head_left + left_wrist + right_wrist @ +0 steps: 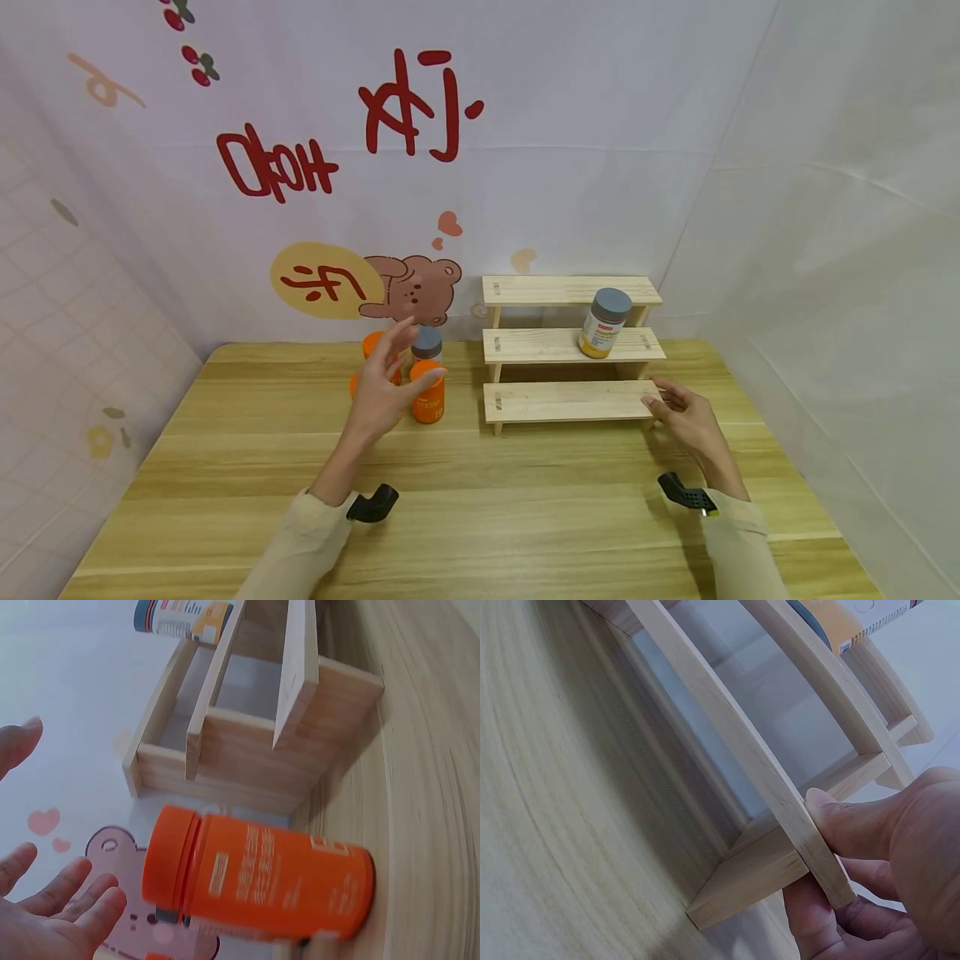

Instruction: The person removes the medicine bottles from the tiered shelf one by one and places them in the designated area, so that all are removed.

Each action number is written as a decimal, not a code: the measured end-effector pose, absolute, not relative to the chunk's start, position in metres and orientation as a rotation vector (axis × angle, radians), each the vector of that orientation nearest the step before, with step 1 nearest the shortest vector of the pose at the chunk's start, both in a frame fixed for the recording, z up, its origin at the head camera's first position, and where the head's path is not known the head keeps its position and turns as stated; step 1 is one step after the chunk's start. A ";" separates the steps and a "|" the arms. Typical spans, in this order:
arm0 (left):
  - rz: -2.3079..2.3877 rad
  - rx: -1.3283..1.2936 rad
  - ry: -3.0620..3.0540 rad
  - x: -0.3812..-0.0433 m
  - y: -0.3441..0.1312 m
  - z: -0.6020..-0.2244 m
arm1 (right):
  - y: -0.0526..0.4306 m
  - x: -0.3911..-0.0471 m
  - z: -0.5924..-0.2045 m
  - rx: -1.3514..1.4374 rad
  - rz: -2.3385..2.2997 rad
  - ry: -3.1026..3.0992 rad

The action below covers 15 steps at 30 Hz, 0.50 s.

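My left hand (378,392) hovers over a group of bottles at the left, thumb and fingers spread apart with nothing between them. Below its thumb stands an orange bottle (428,396) with an orange lid, seen large in the left wrist view. A grey-lidded bottle (427,342) is behind it, and other orange lids (372,342) are partly hidden by the hand. My right hand (690,421) pinches the right end of the lowest step of a three-tier wooden shelf (570,402), thumb on top and fingers beneath. A grey-lidded bottle with a white and yellow label (603,325) stands on the middle step.
The shelf and bottles stand toward the back of a wood-grain table (525,517). Right behind them hangs a white cloth backdrop (600,167) with red characters and a printed bear (420,287). More cloth closes in both sides.
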<state>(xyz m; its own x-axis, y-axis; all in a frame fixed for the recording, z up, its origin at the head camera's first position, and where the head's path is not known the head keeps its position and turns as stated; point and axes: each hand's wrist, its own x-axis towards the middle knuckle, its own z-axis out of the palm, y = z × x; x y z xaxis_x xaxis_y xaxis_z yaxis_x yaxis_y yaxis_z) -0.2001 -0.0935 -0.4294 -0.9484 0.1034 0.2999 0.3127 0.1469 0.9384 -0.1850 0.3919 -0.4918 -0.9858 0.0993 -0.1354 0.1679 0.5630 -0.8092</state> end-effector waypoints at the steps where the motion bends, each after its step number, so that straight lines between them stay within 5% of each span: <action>1: -1.912 -0.422 -2.253 -0.201 -0.091 -0.429 | 0.392 -0.185 -0.491 0.236 -1.418 2.709; 15: -1.950 -0.577 -2.255 -0.212 -0.045 -0.426 | 0.392 -0.184 -0.491 0.237 -1.443 2.688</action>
